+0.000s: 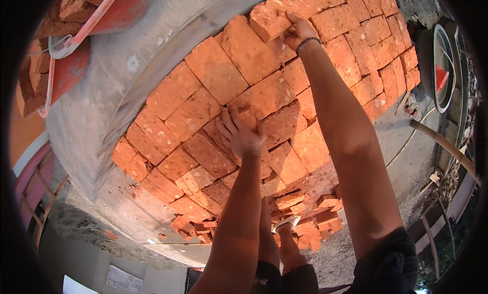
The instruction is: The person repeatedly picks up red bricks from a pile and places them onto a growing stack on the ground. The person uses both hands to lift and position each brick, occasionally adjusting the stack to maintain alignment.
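Orange clay bricks (211,113) lie packed in tight rows as a broad stack in front of me. My right hand (300,33) reaches to the far edge and grips the near end of a brick (269,22), which sits tilted above its neighbours. The thumb lies on the brick's top; the other fingers are partly hidden beneath. Nearer and to the left, my left hand (243,136) has its thumb and fingers around a small brick piece (247,117) on the stack's top. Its palm side is hidden.
Red wheelbarrow trays (119,11) stand at upper left beside more bricks (38,72). A grey concrete ledge (96,85) borders the stack. Broken bricks (315,225) lie low near my feet. At right are a round-rimmed tub (441,98) and a bamboo pole (442,141).
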The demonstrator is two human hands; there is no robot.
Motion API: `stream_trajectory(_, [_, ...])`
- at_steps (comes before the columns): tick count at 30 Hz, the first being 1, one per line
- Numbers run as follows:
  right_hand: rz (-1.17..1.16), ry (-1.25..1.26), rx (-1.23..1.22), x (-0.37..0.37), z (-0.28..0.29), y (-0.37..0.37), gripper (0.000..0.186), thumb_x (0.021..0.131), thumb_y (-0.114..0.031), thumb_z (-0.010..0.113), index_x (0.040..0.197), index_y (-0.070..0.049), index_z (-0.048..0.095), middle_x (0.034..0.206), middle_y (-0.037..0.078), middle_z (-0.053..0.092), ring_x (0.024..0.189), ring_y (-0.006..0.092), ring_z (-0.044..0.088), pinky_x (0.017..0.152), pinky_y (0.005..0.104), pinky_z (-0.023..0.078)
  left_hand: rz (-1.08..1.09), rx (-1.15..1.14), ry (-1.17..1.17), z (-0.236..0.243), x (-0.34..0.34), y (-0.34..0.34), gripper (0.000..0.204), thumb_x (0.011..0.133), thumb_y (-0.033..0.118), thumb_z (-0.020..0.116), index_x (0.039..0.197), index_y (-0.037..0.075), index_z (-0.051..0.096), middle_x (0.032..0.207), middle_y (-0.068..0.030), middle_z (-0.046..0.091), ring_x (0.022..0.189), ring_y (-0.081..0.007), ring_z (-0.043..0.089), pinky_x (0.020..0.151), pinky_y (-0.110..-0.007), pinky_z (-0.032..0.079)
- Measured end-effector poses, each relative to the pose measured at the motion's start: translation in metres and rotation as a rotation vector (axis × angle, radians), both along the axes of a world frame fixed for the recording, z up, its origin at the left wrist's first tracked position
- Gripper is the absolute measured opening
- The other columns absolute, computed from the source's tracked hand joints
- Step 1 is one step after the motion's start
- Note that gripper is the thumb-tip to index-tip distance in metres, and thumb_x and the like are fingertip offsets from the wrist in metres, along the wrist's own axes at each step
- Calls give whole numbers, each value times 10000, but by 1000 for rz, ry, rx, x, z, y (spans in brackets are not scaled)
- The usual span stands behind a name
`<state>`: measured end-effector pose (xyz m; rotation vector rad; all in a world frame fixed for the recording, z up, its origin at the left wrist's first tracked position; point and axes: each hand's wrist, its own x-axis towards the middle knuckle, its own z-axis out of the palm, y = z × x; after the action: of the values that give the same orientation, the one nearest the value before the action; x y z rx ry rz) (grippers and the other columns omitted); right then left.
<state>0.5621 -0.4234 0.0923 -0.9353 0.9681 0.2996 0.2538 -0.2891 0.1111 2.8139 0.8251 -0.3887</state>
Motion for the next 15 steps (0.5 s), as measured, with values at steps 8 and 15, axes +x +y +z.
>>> stream_trajectory(8, [-80, -202, -18, -8, -18, -11, 254, 989, -273, 719, 1040, -49, 610, 792, 45, 530, 791, 214, 518, 890, 436, 516, 9, -6, 20, -3, -3, -1, 882, 819, 572, 625, 1549, 162, 349, 1625, -88, 273, 1505, -421, 215, 1114, -627, 326])
stream_trajectory(15, [908, 50, -808, 8, -1, 2, 645, 1034, -534, 508, 1156, 76, 680, 1073, 251, 705, 987, 321, 689, 912, 488, 548, 8, -27, 46, 2, -1, -2, 875, 851, 565, 603, 1571, 157, 315, 1632, -94, 255, 1510, -430, 192, 1131, -631, 299])
